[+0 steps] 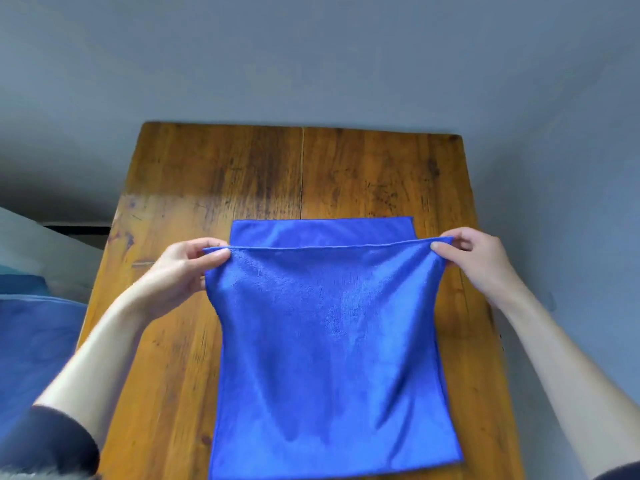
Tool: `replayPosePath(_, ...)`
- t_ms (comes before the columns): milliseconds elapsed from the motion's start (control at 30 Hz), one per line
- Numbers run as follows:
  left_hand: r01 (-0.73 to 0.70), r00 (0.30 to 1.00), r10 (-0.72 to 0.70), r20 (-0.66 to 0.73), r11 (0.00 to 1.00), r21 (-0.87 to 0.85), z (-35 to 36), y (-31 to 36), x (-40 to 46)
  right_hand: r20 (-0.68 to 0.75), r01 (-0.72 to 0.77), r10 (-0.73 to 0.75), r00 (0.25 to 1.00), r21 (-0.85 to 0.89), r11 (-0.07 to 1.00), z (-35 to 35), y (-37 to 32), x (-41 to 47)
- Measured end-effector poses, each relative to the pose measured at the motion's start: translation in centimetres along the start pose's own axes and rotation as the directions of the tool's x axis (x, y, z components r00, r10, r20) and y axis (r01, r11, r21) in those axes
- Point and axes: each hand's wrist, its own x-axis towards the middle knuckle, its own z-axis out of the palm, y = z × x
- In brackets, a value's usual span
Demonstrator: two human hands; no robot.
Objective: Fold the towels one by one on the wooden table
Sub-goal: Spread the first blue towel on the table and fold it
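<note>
So we've got a blue towel (329, 341) spread down the middle of the wooden table (214, 174), and we're holding its lifted edge stretched tight between both hands. Our left hand (183, 268) pinches the left corner, thumb on top and fingers curled under the cloth. Our right hand (474, 254) pinches the right corner the same way, fingertips bunched on the hem. The raised edge runs pretty much straight from one hand to the other, up off the table, and the cloth slopes down from it toward us, narrowing a bit under the hands and widening again near the table's near edge, where it lies flat. Behind the raised edge a strip of the same towel lies flat on the wood, its far hem about halfway up the table.

Off to the left, beside the table, there's some more blue fabric (31, 341), too blurry to tell what it is. Grey floor (311, 64) all around.
</note>
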Motion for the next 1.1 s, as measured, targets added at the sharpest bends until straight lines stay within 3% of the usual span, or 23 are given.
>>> replayPosePath(100, -0.075, 0.991, 0.072, -0.109, 0.997, -0.020, -0.3, 0.7, 1.0, -0.096, 0.027, -0.018, 0.995, 0.094, 0.995, 0.0, -0.1, 1.3)
replayPosePath(200, -0.088, 0.928, 0.163, -0.336, 0.970, 0.227, 0.3, 0.1, 3.6, -0.159, 0.016, -0.004, 0.987, 0.072, 0.997, 1.1, 0.3, 3.5)
replayPosePath(300, -0.017, 0.854, 0.287, -0.434, 0.849, 0.528, 1.0, -0.9, 6.4, -0.149, 0.016, -0.040, 0.988, -0.157, 0.987, 2.6, 1.3, 5.9)
replayPosePath(367, 0.057, 0.825, 0.376, -0.422, 0.688, 0.724, 0.9, -1.6, 7.7, -0.096, 0.019, -0.057, 0.994, -0.362, 0.932, 3.3, 2.1, 7.1)
replayPosePath(433, 0.025, 0.835, 0.446, -0.321, 0.553, 0.833, 0.5, -2.3, 8.7, -0.027, 0.045, -0.065, 0.998, -0.476, 0.878, 3.7, 2.5, 8.0)
replayPosePath(533, -0.026, 0.891, 0.413, -0.188, 0.461, 0.887, 0.1, -2.7, 9.5, 0.085, 0.141, -0.112, 0.990, -0.542, 0.828, 4.1, 2.6, 8.5)
replayPosePath(633, -0.033, 0.905, 0.398, -0.151, 0.418, 0.908, -0.1, -3.0, 9.7, 0.136, 0.203, -0.154, 0.979, -0.537, 0.819, 4.5, 2.3, 8.7)
replayPosePath(733, -0.021, 0.892, 0.408, -0.194, 0.467, 0.884, 0.4, -2.7, 9.8, 0.147, 0.195, -0.137, 0.980, -0.531, 0.825, 4.7, 2.0, 9.0)
replayPosePath(933, 0.048, 0.950, 0.213, -0.230, 0.626, 0.778, 0.9, -1.5, 10.0, 0.165, 0.089, -0.007, 0.986, -0.498, 0.863, 4.6, 1.4, 8.9)
replayPosePath(1033, 0.103, 0.968, 0.026, -0.251, 0.868, 0.487, 0.8, -0.7, 9.4, 0.151, 0.069, 0.009, 0.988, -0.500, 0.863, 4.5, 1.1, 8.2)
replayPosePath(1100, 0.120, 0.973, -0.049, -0.225, 0.943, 0.311, 0.6, 0.0, 8.7, 0.133, 0.057, 0.011, 0.991, -0.497, 0.866, 4.6, 0.6, 7.6)
